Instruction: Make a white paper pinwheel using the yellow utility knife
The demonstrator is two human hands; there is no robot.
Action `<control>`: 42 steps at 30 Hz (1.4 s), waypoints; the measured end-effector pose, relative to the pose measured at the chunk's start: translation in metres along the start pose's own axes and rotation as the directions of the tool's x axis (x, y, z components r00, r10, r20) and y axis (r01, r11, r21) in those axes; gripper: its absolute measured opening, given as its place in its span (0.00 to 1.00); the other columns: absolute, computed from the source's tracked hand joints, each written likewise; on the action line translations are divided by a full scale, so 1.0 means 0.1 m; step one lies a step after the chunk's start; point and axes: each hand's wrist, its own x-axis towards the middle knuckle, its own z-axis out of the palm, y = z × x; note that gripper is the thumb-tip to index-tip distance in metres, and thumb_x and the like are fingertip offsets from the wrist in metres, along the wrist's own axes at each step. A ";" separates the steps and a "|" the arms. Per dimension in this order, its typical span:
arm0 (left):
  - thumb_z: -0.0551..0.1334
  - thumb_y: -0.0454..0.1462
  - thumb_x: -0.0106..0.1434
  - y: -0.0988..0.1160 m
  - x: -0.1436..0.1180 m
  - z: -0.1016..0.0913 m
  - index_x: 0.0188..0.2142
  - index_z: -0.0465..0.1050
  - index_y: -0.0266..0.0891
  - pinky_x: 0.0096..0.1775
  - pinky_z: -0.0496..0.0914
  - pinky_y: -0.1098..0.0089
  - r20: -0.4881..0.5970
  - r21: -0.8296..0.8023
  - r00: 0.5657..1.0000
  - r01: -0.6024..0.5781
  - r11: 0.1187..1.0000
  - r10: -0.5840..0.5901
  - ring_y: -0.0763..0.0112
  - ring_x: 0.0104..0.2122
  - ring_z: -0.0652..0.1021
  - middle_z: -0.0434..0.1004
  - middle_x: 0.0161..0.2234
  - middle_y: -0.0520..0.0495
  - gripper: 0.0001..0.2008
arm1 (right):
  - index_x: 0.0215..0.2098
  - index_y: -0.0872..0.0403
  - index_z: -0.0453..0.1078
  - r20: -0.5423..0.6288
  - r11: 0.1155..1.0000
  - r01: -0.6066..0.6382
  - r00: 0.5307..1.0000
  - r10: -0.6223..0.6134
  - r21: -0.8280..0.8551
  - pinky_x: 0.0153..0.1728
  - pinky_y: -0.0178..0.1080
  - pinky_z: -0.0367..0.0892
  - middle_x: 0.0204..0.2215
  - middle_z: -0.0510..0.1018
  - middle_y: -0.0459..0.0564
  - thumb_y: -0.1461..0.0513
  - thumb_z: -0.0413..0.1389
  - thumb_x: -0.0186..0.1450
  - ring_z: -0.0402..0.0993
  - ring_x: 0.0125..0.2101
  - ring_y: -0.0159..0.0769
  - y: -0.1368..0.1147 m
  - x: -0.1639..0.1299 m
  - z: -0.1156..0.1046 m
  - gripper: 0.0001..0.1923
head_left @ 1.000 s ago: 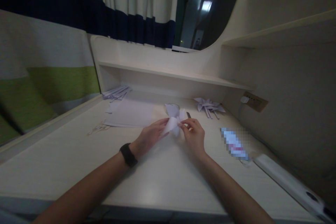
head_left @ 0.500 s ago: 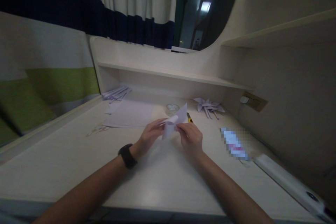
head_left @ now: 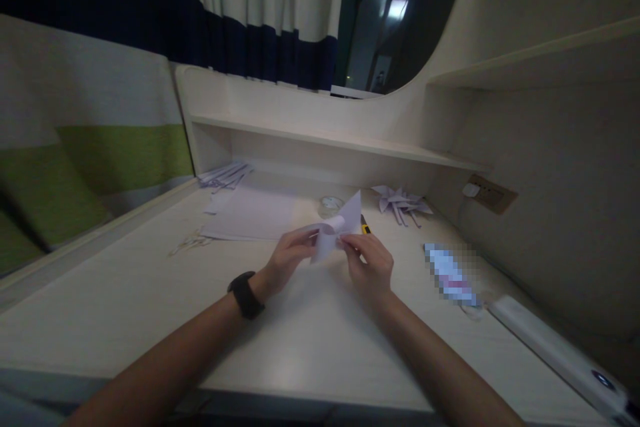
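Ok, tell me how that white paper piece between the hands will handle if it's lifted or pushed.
The paper piece looks thin and curls where the left hand and right hand pinch it, so it is probably floppy and light. Its folds would likely crush under firm pressure. A push on the desk would probably slide it.

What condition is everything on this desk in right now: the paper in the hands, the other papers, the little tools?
Folded paper piece: partly curled, pinched between both hands above the desk.
Left hand: gripping the paper's left side.
Right hand: gripping its right side.
Paper pinwheels: finished, lying flat.
Paper sheets: lying flat, unfolded.
Tape roll: lying flat.
Utility knife: lying down, mostly hidden.
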 end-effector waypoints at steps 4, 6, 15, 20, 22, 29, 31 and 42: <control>0.60 0.31 0.52 0.00 0.00 0.00 0.46 0.75 0.33 0.50 0.62 0.59 -0.012 -0.001 1.000 0.015 1.000 -0.015 0.53 0.48 0.71 0.74 0.46 0.40 0.20 | 0.36 0.49 0.74 0.014 1.000 -0.011 1.000 0.011 -0.006 0.35 0.42 0.70 0.32 0.80 0.49 0.66 0.55 0.62 0.75 0.32 0.38 0.00 0.00 0.00 0.07; 0.60 0.31 0.53 -0.01 0.00 0.00 0.46 0.75 0.33 0.51 0.62 0.59 -0.006 -0.003 1.000 0.014 1.000 -0.014 0.53 0.48 0.71 0.74 0.47 0.40 0.19 | 0.36 0.50 0.73 0.019 1.000 -0.004 1.000 0.004 -0.011 0.35 0.41 0.70 0.32 0.80 0.49 0.67 0.56 0.62 0.75 0.32 0.37 0.00 0.01 -0.01 0.07; 0.61 0.32 0.53 -0.02 0.00 -0.01 0.45 0.75 0.34 0.52 0.60 0.59 0.005 -0.001 1.000 0.010 1.000 -0.010 0.53 0.49 0.71 0.75 0.46 0.40 0.18 | 0.36 0.50 0.74 0.011 1.000 -0.013 1.000 0.014 -0.023 0.34 0.41 0.70 0.31 0.80 0.49 0.66 0.55 0.62 0.75 0.32 0.37 0.00 0.00 -0.01 0.07; 0.60 0.32 0.54 0.00 0.00 0.00 0.45 0.75 0.34 0.52 0.60 0.58 0.023 0.014 0.999 0.025 1.000 -0.025 0.53 0.49 0.70 0.75 0.45 0.41 0.18 | 0.35 0.50 0.74 0.019 1.000 -0.003 1.000 0.004 -0.021 0.34 0.41 0.70 0.31 0.80 0.49 0.66 0.56 0.61 0.75 0.31 0.37 0.00 0.01 -0.01 0.07; 0.60 0.32 0.54 0.01 0.00 0.00 0.44 0.75 0.34 0.52 0.61 0.58 0.020 0.007 0.999 0.034 0.999 -0.034 0.53 0.48 0.71 0.75 0.45 0.41 0.17 | 0.35 0.50 0.74 0.026 1.000 0.000 1.000 0.001 -0.022 0.34 0.41 0.70 0.31 0.80 0.49 0.67 0.56 0.61 0.75 0.31 0.37 -0.01 0.01 -0.01 0.07; 0.59 0.31 0.55 0.01 0.00 0.00 0.44 0.75 0.34 0.52 0.61 0.58 0.034 0.014 0.999 0.026 1.000 -0.026 0.54 0.48 0.71 0.75 0.44 0.40 0.16 | 0.34 0.50 0.74 0.030 1.000 -0.013 0.999 0.013 -0.023 0.34 0.42 0.70 0.31 0.80 0.49 0.66 0.55 0.62 0.75 0.31 0.37 -0.01 0.01 -0.01 0.07; 0.59 0.31 0.55 0.02 0.00 0.01 0.44 0.75 0.33 0.52 0.60 0.59 0.034 0.025 0.999 0.014 1.000 -0.015 0.54 0.48 0.71 0.75 0.45 0.40 0.16 | 0.35 0.50 0.74 0.014 1.000 -0.009 1.000 0.010 -0.029 0.34 0.41 0.70 0.31 0.80 0.49 0.67 0.55 0.61 0.74 0.31 0.37 -0.01 0.01 -0.01 0.07; 0.59 0.31 0.55 -0.07 0.00 -0.05 0.46 0.74 0.33 0.50 0.61 0.59 0.050 0.053 0.998 0.041 0.998 -0.044 0.55 0.45 0.72 0.75 0.43 0.41 0.17 | 0.35 0.51 0.73 0.020 0.999 0.048 0.999 -0.047 -0.017 0.35 0.40 0.70 0.31 0.80 0.49 0.69 0.56 0.61 0.75 0.32 0.36 0.03 -0.01 0.02 0.08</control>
